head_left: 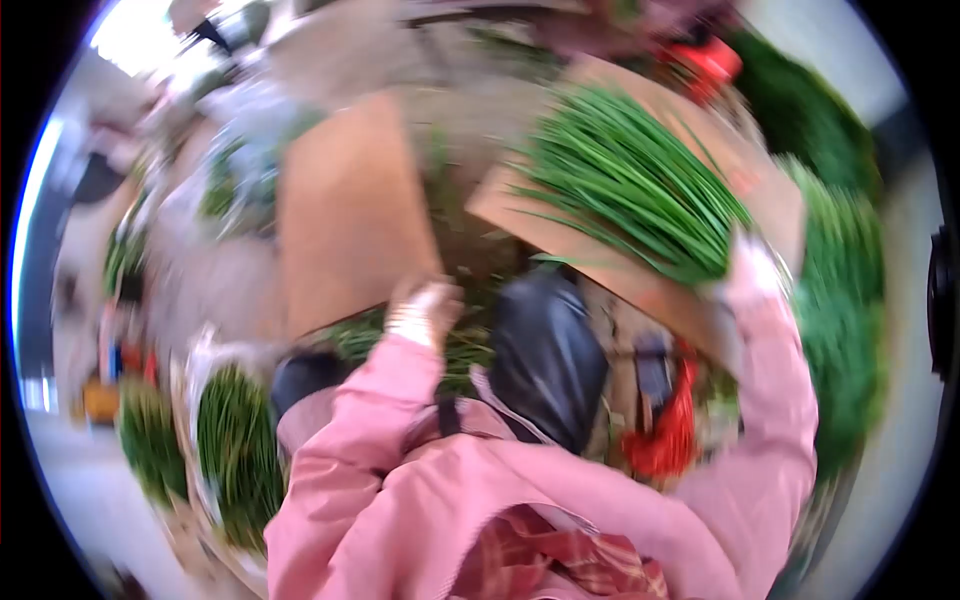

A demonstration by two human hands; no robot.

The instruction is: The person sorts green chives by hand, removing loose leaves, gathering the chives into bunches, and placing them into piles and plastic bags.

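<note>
My right hand (755, 268), in a pink sleeve, is closed around the lower end of a bunch of long green chives (635, 180). The leaves fan out toward the upper left over a brown board (500, 208) on the right. My left hand (425, 308) is at the near right corner of a second brown board (350, 210). Motion smears its fingers, so I cannot tell whether they grip that edge. Loose green leaves (465, 350) lie beneath this hand, between my dark-covered knees.
A red plastic bag (668, 430) hangs right of my knee (550, 350). Piled greens (835, 300) line the far right. Bundled greens (238, 440) stand at the left, with clear plastic bags (250, 165) beyond. Another red item (705, 65) is at the upper right.
</note>
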